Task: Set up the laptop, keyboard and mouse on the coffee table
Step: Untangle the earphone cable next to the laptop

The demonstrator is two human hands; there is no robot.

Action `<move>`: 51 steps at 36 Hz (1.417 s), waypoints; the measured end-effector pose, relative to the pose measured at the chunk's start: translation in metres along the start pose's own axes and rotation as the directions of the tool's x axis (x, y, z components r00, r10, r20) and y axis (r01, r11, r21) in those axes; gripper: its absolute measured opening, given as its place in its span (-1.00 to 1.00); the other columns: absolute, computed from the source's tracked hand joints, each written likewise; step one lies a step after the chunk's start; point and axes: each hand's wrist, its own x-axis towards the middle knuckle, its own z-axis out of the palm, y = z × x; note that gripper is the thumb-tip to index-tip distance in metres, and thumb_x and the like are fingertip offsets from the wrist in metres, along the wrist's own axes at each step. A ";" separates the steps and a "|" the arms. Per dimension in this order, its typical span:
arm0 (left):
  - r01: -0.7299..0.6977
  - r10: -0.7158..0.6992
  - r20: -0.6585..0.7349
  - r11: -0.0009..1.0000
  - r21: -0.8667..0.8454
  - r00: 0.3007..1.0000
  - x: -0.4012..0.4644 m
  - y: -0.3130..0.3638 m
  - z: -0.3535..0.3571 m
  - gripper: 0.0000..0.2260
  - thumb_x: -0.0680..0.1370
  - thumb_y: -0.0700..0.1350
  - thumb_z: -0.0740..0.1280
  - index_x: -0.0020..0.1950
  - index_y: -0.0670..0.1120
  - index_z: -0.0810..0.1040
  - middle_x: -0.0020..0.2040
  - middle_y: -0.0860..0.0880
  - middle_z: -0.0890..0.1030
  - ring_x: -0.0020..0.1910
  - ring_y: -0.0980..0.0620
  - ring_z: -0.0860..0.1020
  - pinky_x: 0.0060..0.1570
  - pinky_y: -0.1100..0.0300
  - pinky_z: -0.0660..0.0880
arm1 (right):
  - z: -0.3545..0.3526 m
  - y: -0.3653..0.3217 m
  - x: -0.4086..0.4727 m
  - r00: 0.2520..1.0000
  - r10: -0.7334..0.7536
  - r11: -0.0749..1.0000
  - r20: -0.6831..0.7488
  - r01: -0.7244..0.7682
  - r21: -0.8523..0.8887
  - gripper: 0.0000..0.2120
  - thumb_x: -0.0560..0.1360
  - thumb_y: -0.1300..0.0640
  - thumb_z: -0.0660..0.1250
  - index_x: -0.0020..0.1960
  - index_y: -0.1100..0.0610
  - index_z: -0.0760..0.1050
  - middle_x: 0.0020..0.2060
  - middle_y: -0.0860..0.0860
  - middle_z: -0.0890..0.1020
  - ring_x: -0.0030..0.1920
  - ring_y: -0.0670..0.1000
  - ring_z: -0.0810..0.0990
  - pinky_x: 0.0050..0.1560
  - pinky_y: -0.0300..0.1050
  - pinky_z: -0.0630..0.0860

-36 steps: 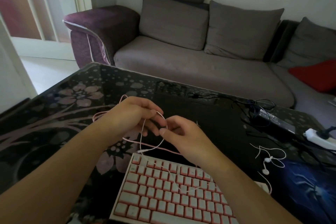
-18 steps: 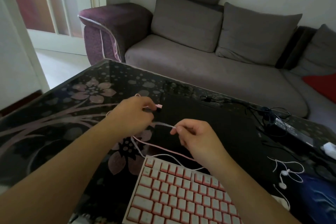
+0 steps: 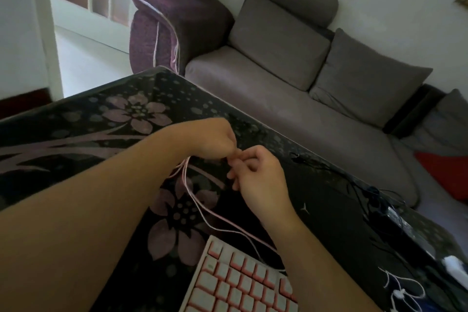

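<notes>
A pink-and-white keyboard (image 3: pixel 235 284) lies at the near edge of the dark floral coffee table (image 3: pixel 76 139). Its thin pink cable (image 3: pixel 200 208) runs up from the keyboard to my hands. My left hand (image 3: pixel 210 139) is curled and grips the cable's upper part. My right hand (image 3: pixel 258 175) meets it fingertip to fingertip and pinches the cable end; the plug itself is hidden between the fingers. A closed black laptop (image 3: pixel 329 210) lies on the table under and right of my right hand. No mouse is in view.
A black power adapter with tangled black cords (image 3: pixel 387 213) lies at the table's right edge, beside a white plug block (image 3: pixel 453 263) and white earphones (image 3: pixel 400 291). A grey sofa (image 3: pixel 291 99) with a purple armrest stands just behind the table.
My hands have come together after being apart with the cable stretched between them. The view has swung left and tilted, so the keyboard sits lower right.
</notes>
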 end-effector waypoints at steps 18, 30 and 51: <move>-0.001 -0.004 -0.259 1.000 -0.019 0.966 0.048 -0.057 0.030 -0.89 0.59 -0.18 0.45 0.06 -0.01 0.73 -0.03 -0.02 0.71 -0.01 0.01 0.65 0.11 0.02 0.65 | -0.007 0.061 0.028 0.982 -0.070 0.974 -0.173 0.030 -0.223 -0.67 0.57 0.30 0.43 0.09 -0.15 0.56 0.08 -0.20 0.64 0.14 -0.24 0.59 0.18 -0.27 0.49; 0.081 -0.034 -0.256 0.981 0.175 0.966 0.078 -0.057 0.051 -0.90 0.57 -0.09 0.46 -0.04 0.05 0.56 -0.03 -0.04 0.59 -0.07 -0.10 0.55 -0.04 -0.09 0.62 | -0.002 0.067 0.033 0.973 -0.072 0.991 -0.219 0.044 -0.127 -0.67 0.53 0.39 0.42 0.03 -0.05 0.60 0.02 -0.10 0.68 0.09 -0.11 0.64 0.16 -0.11 0.54; 0.136 -0.068 -0.334 0.973 0.185 0.940 0.087 -0.058 0.063 -0.84 0.62 -0.02 0.41 0.19 0.09 0.64 0.13 -0.03 0.57 -0.04 -0.04 0.42 -0.07 -0.01 0.40 | -0.002 0.070 0.034 0.976 -0.077 0.995 -0.203 0.061 -0.081 -0.69 0.52 0.38 0.44 0.03 -0.03 0.59 0.01 -0.05 0.68 0.06 -0.07 0.65 0.07 -0.18 0.51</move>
